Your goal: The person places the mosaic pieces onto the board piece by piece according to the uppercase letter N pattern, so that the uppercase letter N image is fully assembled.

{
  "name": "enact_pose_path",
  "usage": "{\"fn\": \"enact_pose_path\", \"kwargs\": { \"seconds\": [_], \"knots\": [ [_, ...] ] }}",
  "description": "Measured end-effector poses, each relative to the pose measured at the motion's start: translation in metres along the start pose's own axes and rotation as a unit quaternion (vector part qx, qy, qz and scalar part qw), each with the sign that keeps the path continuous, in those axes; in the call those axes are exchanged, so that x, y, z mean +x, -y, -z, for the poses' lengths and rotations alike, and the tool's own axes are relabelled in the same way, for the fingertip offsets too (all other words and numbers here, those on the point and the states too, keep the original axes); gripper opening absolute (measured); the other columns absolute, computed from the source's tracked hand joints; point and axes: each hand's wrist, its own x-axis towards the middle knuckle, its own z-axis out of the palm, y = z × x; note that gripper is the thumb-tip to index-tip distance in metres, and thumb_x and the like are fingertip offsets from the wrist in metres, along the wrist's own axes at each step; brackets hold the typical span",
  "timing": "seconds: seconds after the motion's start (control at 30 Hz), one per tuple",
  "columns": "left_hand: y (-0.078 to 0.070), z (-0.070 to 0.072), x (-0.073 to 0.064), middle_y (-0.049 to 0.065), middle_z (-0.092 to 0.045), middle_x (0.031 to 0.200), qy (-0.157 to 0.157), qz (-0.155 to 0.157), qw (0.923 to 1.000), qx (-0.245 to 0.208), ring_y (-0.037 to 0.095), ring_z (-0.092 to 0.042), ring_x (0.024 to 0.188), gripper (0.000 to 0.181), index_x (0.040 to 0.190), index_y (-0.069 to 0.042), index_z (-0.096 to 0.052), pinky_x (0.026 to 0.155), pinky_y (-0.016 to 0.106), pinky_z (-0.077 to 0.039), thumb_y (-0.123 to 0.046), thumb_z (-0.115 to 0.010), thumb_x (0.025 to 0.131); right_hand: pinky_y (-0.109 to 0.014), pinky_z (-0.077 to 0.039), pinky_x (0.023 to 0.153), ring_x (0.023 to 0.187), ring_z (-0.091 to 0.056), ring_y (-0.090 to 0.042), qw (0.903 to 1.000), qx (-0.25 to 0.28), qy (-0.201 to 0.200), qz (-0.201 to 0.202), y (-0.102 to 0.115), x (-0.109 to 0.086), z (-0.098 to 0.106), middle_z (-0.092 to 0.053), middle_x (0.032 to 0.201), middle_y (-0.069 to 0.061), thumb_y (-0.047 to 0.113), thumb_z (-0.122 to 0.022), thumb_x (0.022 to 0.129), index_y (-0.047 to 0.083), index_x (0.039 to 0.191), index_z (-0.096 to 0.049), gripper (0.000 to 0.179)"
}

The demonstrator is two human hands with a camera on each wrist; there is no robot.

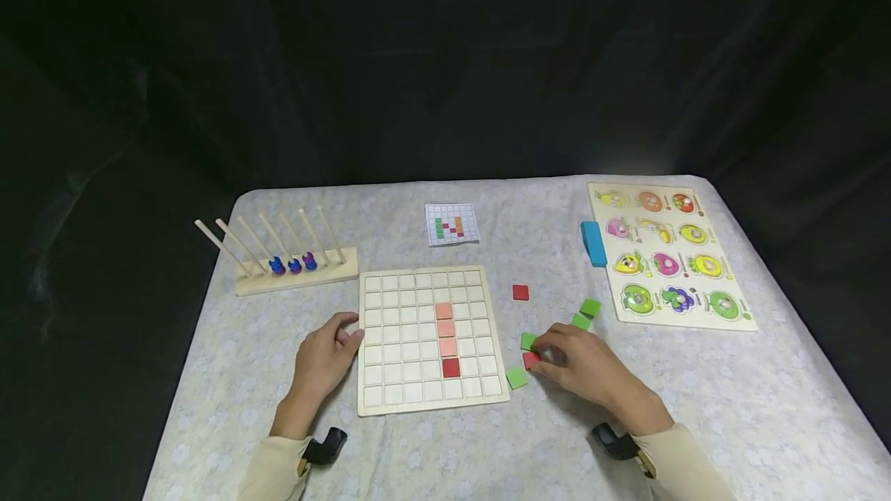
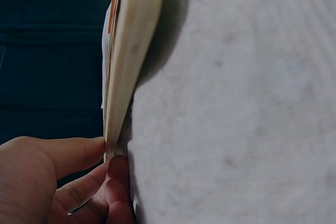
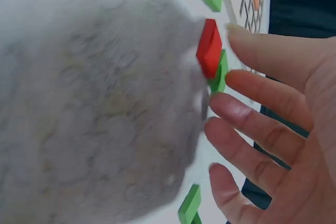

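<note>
A wooden grid board [image 1: 393, 411] lies flat, with three salmon tiles [image 1: 445, 328] in a column above one red tile [image 1: 451, 367]. My left hand [image 1: 326, 358] grips the board's left edge, thumb and fingertips at the rim [image 2: 118, 98] in the left wrist view. To the right of the board, my right hand [image 1: 581, 362] hovers low over the loose tiles. Its spread thumb and fingers surround a red tile [image 3: 209, 48] without closing on it. Green tiles [image 1: 517, 377] lie close by, one just behind that red tile.
Another red tile [image 1: 520, 292] lies beyond my right hand; more green tiles [image 1: 590, 308] sit to its right. Behind the board is a printed pattern card [image 1: 452, 224]. A peg stand with beads [image 1: 295, 277] stands left, a fruit puzzle [image 1: 671, 257] and a blue block [image 1: 593, 243] right.
</note>
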Motion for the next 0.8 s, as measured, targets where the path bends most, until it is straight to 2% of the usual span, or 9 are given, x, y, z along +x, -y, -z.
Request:
{"fn": "enact_pose_path", "kwargs": {
  "seconds": [0.1, 0.2, 0.43, 0.53, 0.67, 0.8],
  "knots": [
    [0.001, 0.0, 0.0, 0.002, -0.066, 0.074, -0.001, 0.001, 1.0, -0.002, 0.009, -0.052, 0.06, 0.033, 0.124, -0.009, -0.068, 0.061, 0.027, -0.039, -0.025, -0.067, 0.096, -0.03, -0.05, 0.075, 0.082, -0.057, -0.007, 0.9998, -0.011, 0.018, -0.005, -0.001, -0.003, 0.0, -0.069, 0.097, 0.007, 0.025, -0.083, 0.083, 0.016, 0.101, -0.076, 0.021],
    [0.001, 0.0, 0.0, 0.002, -0.066, 0.074, 0.001, 0.002, 1.0, -0.004, 0.009, -0.052, 0.06, 0.033, 0.124, -0.009, -0.068, 0.06, 0.027, -0.039, -0.025, -0.067, 0.096, -0.03, -0.05, 0.075, 0.082, -0.057, -0.007, 0.9997, -0.012, 0.022, -0.007, 0.0, -0.004, -0.001, -0.068, 0.097, 0.007, 0.024, -0.083, 0.082, 0.017, 0.101, -0.076, 0.021],
    [0.001, 0.0, 0.0, 0.001, -0.065, 0.074, 0.001, -0.004, 1.0, -0.008, 0.009, -0.052, 0.061, 0.033, 0.125, -0.01, -0.068, 0.06, 0.027, -0.039, -0.025, -0.067, 0.096, -0.025, -0.047, 0.069, 0.076, -0.052, -0.005, 0.9998, -0.02, -0.006, 0.004, 0.001, -0.002, -0.007, -0.064, 0.092, 0.007, 0.023, -0.083, 0.082, 0.015, 0.097, -0.076, 0.018],
    [0.0, 0.0, 0.0, 0.001, -0.065, 0.074, 0.001, -0.003, 1.0, -0.008, 0.009, -0.052, 0.06, 0.033, 0.125, -0.01, -0.068, 0.061, 0.027, -0.039, -0.025, -0.067, 0.096, -0.026, -0.047, 0.067, 0.073, -0.051, -0.004, 0.9975, -0.05, -0.03, 0.04, 0.001, -0.003, -0.011, -0.063, 0.087, 0.007, 0.027, -0.083, 0.082, 0.014, 0.093, -0.076, 0.018],
    [0.001, 0.0, -0.001, 0.001, -0.065, 0.073, 0.002, -0.001, 1.0, -0.006, 0.009, -0.052, 0.06, 0.032, 0.124, -0.01, -0.068, 0.061, 0.027, -0.039, -0.025, -0.067, 0.096, -0.028, -0.047, 0.065, 0.069, -0.05, -0.004, 0.9884, -0.099, -0.066, 0.095, -0.002, -0.004, -0.017, -0.06, 0.081, 0.007, 0.03, -0.084, 0.081, 0.013, 0.089, -0.074, 0.021],
    [0.001, 0.001, -0.001, 0.002, -0.065, 0.074, 0.002, -0.002, 1.0, -0.006, 0.009, -0.052, 0.061, 0.032, 0.124, -0.009, -0.068, 0.061, 0.027, -0.039, -0.025, -0.067, 0.096, -0.028, -0.047, 0.065, 0.068, -0.05, -0.005, 0.9837, -0.113, -0.086, 0.11, -0.004, -0.004, -0.022, -0.059, 0.079, 0.005, 0.029, -0.084, 0.079, 0.012, 0.088, -0.073, 0.023]
  ]
}}
